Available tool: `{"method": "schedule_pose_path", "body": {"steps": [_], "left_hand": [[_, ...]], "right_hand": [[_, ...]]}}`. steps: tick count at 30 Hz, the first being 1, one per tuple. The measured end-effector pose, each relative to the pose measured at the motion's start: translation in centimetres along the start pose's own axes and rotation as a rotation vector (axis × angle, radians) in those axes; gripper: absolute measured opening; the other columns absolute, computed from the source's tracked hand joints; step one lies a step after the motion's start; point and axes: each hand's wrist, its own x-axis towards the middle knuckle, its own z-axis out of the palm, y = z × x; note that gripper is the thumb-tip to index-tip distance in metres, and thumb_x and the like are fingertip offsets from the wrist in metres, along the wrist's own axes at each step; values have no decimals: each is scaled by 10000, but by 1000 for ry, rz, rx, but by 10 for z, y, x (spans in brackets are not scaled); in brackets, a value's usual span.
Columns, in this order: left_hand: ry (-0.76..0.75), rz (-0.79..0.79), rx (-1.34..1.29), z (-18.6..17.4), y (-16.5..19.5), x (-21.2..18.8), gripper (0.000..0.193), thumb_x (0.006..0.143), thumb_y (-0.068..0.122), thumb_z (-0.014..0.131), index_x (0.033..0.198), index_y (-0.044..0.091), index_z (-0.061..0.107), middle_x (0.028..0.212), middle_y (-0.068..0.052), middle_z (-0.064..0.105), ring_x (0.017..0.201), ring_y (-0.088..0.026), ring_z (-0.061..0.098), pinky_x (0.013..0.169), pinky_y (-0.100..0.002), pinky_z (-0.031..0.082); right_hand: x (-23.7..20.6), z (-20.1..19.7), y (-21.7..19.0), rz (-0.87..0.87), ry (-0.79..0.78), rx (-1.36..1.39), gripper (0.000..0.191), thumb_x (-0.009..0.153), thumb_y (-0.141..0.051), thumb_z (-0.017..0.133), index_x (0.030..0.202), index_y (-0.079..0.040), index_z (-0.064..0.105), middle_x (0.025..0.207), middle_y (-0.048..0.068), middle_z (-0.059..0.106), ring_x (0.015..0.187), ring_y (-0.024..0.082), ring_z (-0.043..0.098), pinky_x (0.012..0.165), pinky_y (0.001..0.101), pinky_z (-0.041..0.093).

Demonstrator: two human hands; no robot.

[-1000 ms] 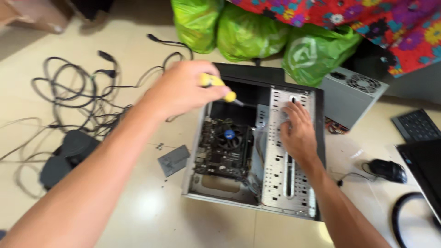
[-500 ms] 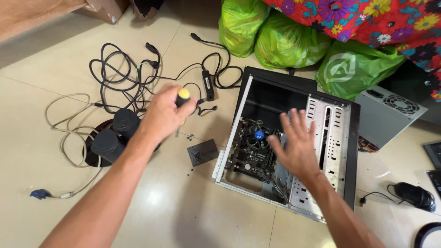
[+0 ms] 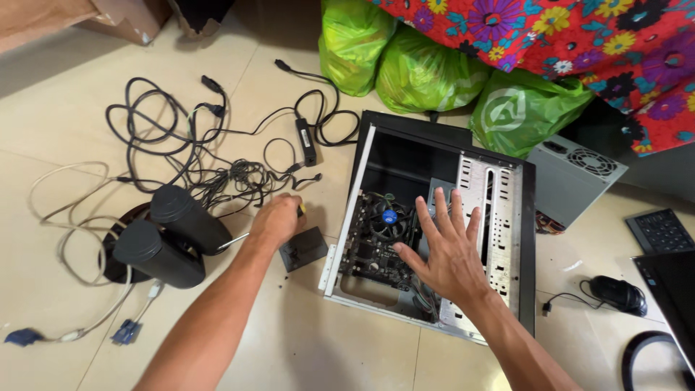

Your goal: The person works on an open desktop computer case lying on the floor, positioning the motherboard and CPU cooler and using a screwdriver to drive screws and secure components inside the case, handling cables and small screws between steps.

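Note:
An open computer case (image 3: pixel 521 239) lies on its side on the tiled floor, with a motherboard (image 3: pixel 376 242) and a round fan inside. My right hand (image 3: pixel 445 250) hovers over the case interior with fingers spread, holding nothing. My left hand (image 3: pixel 277 219) is down at the floor left of the case, closed around a yellow-handled screwdriver (image 3: pixel 242 237) whose metal shaft points left. A small dark square part (image 3: pixel 304 248) lies on the floor right beside this hand.
Two dark cylindrical speakers (image 3: pixel 170 235) and tangled black cables (image 3: pixel 217 145) lie to the left. Green plastic bags (image 3: pixel 427 69) sit behind the case, a grey power supply (image 3: pixel 575 174) to its right. A mouse (image 3: pixel 617 293) and keyboard (image 3: pixel 659 230) lie far right.
My left hand has dropped with the screwdriver from above the case down to the floor by the small dark part. My right hand lifted off the metal bay and spread its fingers.

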Motion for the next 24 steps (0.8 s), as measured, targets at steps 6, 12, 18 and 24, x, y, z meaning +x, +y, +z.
{"method": "schedule_pose_path", "body": {"steps": [6,12,18,24], "left_hand": [[-44,-48,74,62,-16,38,265,841,221,701,1070,90,730,1188,-158,677,1128,-351,653,979,-438,532],[35,-36,106,99,-27,59,250,918,119,538,1069,65,729,1184,-223,669,1107,-393,662,937,-469,553],[42,18,81,91,-21,57,240,903,102,541,1027,87,745,1106,-204,701,1067,-383,683,930,-472,550],[-26,-43,95,80,-13,57,251,926,104,539,1094,81,726,1148,-197,711,1107,-380,682,958,-474,547]], "right_hand": [[-1,0,8,21,-16,4,871,892,-582,641,1525,-30,411,1612,314,263,1511,519,158,1150,727,91],[-6,1,24,76,-21,4,839,920,-559,623,1544,-42,404,1626,294,277,1535,503,147,1174,707,96],[-9,4,34,125,-50,30,830,926,-550,616,1541,-40,394,1622,290,273,1534,484,141,1184,674,84],[-14,7,39,148,-78,99,707,965,-465,603,1513,-44,455,1628,261,308,1560,423,155,1224,609,88]]}}
